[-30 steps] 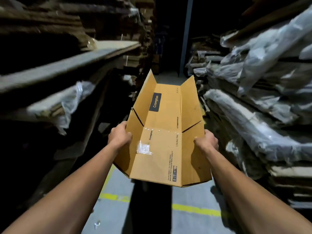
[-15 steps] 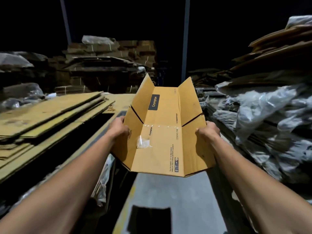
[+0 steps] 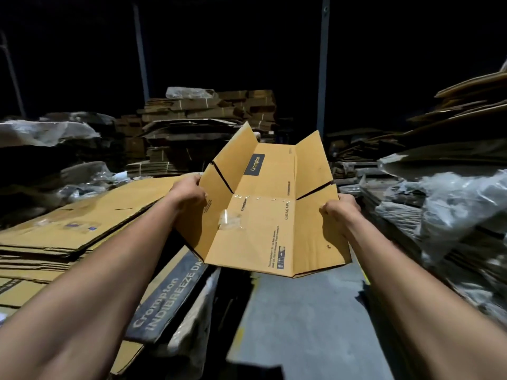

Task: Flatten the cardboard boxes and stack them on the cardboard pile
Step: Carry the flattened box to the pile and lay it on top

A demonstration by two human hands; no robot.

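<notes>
Right of the cardboard pile (image 3: 82, 223): opened box (image 3: 263, 215), light, probably floppy at creases; left hand (image 3: 189, 192), right hand (image 3: 338, 212) clamp its side panels.

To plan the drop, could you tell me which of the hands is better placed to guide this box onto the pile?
Left, probably: the left hand grips the box edge beside the flattened pile; the right hand grips the far edge.
</notes>
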